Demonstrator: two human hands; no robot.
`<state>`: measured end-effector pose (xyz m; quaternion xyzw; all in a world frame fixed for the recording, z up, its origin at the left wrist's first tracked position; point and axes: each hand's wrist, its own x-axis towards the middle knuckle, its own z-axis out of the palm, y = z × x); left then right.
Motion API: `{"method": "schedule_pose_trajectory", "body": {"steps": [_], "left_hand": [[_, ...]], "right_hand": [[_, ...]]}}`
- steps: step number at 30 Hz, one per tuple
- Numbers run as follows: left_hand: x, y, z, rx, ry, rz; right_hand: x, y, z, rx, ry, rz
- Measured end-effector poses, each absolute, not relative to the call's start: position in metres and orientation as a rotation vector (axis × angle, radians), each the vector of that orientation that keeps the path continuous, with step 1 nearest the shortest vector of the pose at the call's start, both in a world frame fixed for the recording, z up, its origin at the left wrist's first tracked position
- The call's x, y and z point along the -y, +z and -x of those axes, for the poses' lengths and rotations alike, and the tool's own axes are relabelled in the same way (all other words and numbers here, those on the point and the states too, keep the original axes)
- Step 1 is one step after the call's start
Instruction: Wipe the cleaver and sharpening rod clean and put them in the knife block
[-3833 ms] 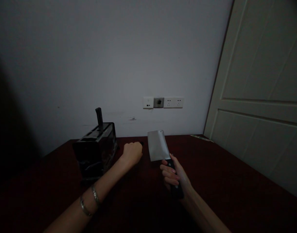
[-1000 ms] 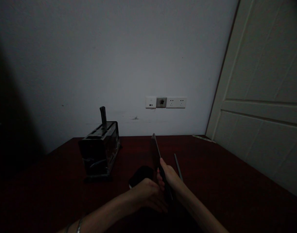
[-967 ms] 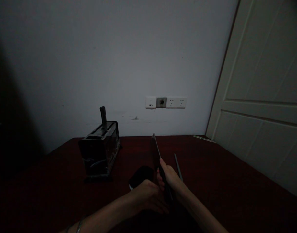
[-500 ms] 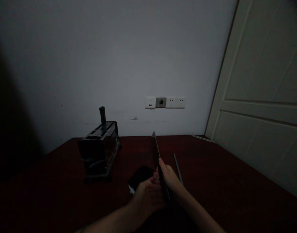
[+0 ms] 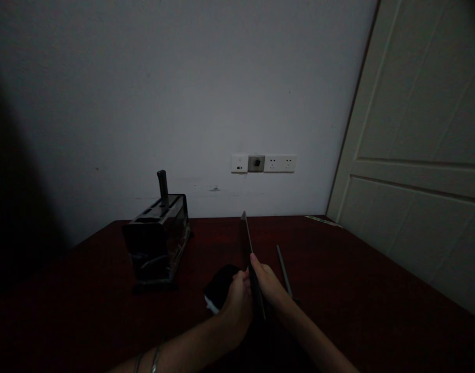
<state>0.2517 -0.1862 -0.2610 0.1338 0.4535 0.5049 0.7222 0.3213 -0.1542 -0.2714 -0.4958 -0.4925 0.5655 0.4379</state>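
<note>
My right hand (image 5: 267,282) is closed round the black handle of a cleaver (image 5: 247,238), held edge-on so the blade shows as a thin line pointing away from me. My left hand (image 5: 238,303) is curled against the knife's left side, next to a black object with a white patch (image 5: 218,291) lying on the dark red table (image 5: 338,280); whether the left hand grips anything is hidden. A thin steel rod (image 5: 283,270) lies on the table just right of my right hand.
A dark knife block (image 5: 156,241) with one handle (image 5: 162,187) sticking up stands at the back left. A grey wall with a socket strip (image 5: 263,163) is behind the table. A pale door (image 5: 419,155) closes the right side.
Earlier the cleaver showed its flat face and my left hand was a fist by the block. The blade is now edge-on and my left hand has moved up against it.
</note>
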Motion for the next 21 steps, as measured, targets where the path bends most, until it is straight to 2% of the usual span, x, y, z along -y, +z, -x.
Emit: {"method": "schedule_pose_trajectory", "body": {"steps": [21], "left_hand": [[0.1911, -0.2581, -0.2514, -1.237, 1.052, -0.553]], "right_hand": [[0.1594, -0.2709, -0.3201, 1.311, 1.314, 1.155]]}}
